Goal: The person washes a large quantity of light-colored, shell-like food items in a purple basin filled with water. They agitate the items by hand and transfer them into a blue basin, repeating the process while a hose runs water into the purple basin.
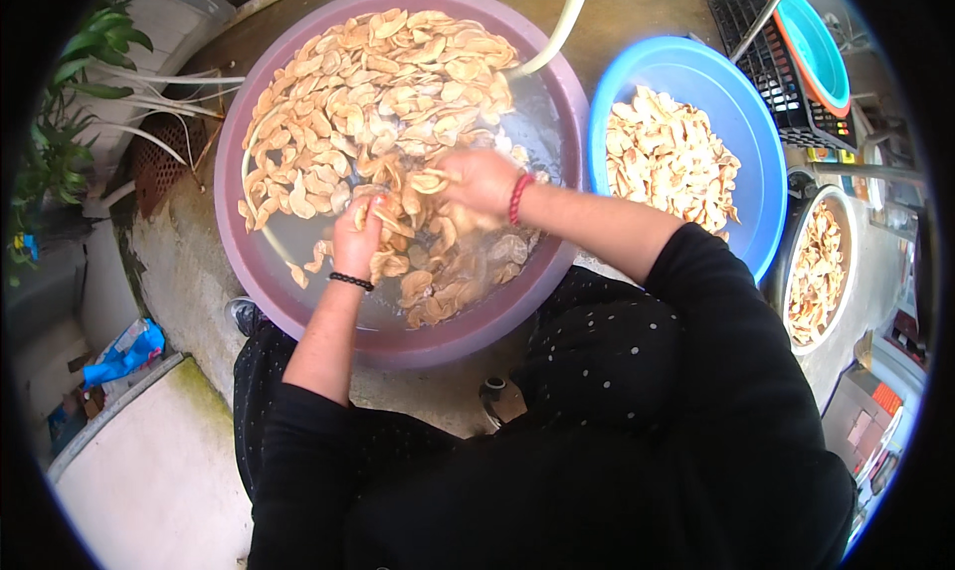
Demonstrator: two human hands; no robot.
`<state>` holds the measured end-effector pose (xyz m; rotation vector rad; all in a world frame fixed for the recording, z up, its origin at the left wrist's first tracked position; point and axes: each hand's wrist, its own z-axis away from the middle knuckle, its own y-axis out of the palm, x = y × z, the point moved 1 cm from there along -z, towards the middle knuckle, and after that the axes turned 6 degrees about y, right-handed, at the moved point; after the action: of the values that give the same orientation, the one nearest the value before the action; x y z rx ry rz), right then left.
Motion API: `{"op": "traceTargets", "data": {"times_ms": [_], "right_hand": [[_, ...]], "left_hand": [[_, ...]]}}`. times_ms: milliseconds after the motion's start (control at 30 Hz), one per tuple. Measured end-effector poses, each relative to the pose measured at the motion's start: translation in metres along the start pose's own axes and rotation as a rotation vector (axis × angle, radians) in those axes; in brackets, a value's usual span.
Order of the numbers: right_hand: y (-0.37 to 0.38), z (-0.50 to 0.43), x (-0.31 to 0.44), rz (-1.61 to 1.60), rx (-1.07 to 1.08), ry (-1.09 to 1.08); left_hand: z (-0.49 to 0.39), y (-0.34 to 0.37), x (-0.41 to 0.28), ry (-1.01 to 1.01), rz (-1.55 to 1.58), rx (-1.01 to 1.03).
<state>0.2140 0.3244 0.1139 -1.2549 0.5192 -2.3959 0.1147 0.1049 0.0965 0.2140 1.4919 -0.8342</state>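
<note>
A large mauve plastic tub [235, 219] stands before me, filled with cloudy water and many tan, curled food pieces [388, 70]. I cannot tell exactly what food they are. My left hand [358, 234], with a dark beaded bracelet at the wrist, grips a few of them at the near left of the tub. Across from it, my right hand [481, 182] pinches a folded piece [429, 182] between thumb and fingers, just above the water. A red braided bracelet [520, 197] circles that wrist. Wet pieces below both hands are partly submerged and blurred.
A pale hose [565, 29] runs over the tub's far rim into the water. At right stand a blue basin [753, 152] and a smaller pale-rimmed bowl [850, 271], both holding similar pieces. Behind them is a black plastic crate [753, 40]. Leafy plants [97, 40] hang at left.
</note>
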Motion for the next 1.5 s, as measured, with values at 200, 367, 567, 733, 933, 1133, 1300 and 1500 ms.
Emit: {"op": "traceTargets", "data": {"times_ms": [200,367,567,733,933,1133,1300,1500], "right_hand": [[-0.075,-0.024,-0.049,0.368,-0.133,-0.025],[-0.064,-0.030,-0.099,0.191,0.015,0.180],[-0.005,-0.014,-0.100,-0.001,0.282,0.288],[0.033,0.012,-0.080,-0.321,0.347,0.234],[0.075,0.022,-0.057,-0.449,0.264,0.267],[0.085,0.025,-0.023,-0.813,0.007,0.049],[0.065,0.032,0.012,-0.879,-0.151,-0.002],[0.045,0.032,0.029,-0.957,-0.211,-0.070]], "left_hand": [[0.003,-0.064,0.019,-0.226,-0.183,0.202],[0.038,-0.075,0.073,-0.335,-0.286,0.413],[0.081,0.001,0.100,-0.487,0.152,0.376],[0.092,0.059,0.071,-0.577,0.642,0.237],[0.077,0.086,0.043,-0.491,0.648,0.187],[0.057,0.077,0.003,-0.201,0.417,-0.027],[0.039,0.070,-0.027,-0.094,0.358,-0.265],[0.022,0.065,-0.055,-0.017,0.341,-0.242]]}}
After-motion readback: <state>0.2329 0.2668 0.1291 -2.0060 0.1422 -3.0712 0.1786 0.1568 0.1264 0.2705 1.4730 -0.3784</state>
